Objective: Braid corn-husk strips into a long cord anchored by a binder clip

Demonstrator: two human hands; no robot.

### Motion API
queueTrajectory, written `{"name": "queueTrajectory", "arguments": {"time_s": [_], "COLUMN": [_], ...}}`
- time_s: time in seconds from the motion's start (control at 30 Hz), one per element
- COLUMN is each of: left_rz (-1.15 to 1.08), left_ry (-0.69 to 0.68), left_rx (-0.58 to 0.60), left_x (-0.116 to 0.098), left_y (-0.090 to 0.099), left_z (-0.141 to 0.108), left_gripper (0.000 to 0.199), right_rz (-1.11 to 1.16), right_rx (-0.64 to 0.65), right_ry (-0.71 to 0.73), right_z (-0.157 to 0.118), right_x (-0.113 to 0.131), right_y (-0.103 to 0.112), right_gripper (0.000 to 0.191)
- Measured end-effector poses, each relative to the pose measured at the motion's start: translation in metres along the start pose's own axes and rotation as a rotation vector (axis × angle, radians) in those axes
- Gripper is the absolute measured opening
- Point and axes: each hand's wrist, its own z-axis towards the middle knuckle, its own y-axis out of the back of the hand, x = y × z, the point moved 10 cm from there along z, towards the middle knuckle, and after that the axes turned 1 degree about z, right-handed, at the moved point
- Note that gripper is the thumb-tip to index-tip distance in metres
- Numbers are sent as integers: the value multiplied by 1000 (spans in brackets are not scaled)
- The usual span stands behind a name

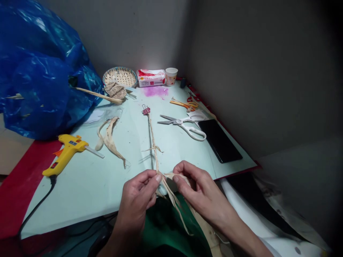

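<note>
Left hand (141, 191) and right hand (199, 189) closed on pale strands (173, 198), tissue pack (151, 79) lettering seemingly illegible.

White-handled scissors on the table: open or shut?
Open: the white-handled scissors lie on the table with their two blades spread, a clear gap between the tips.

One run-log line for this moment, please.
left hand: pinching braid, near end | right hand: holding loose strand | binder clip: on braid's far end | scissors: open, untouched
</note>
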Motion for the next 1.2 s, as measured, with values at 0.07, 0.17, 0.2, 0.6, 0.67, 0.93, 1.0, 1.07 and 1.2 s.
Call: {"name": "queueTrajectory", "arguments": {"time_s": [0.07,0.17,0.2,0.6,0.67,0.93,1.0,1.07,1.2], "left_rz": [13,16,14,40,63,102,84,57,16], "left_ry": [-9,9,16,59,55,26,22,23,32], "left_rx": [6,21,25,-1,-37,-81,-73,-55,-22], "left_x": [0,1,1,6,5,5,6,7,7], "left_y": [0,-1,-2,-1,1,4,5,4,1], "left_z": [1,1,2,2,2,1,1,1,1], "left_gripper": [22,21,21,24,24,23,23,23,24], "right_rz": [-85,-201,-237,-115,-33,98,14,-56,-136], "right_rx": [-96,-224,-250,-272,-241,-202,-243,-286,-314], "right_ry": [84,240,283,293,201,19,66,121,156], "right_z": [-2,-8,-11,-21,-18,-13,-14,-15,-16], "right_x": [7,20,24,21,14,-2,0,4,6], "right_y": [9,15,13,1,2,-8,-10,-11,-9], "right_gripper": [14,11,12,10,9,18,17,16,13]}}
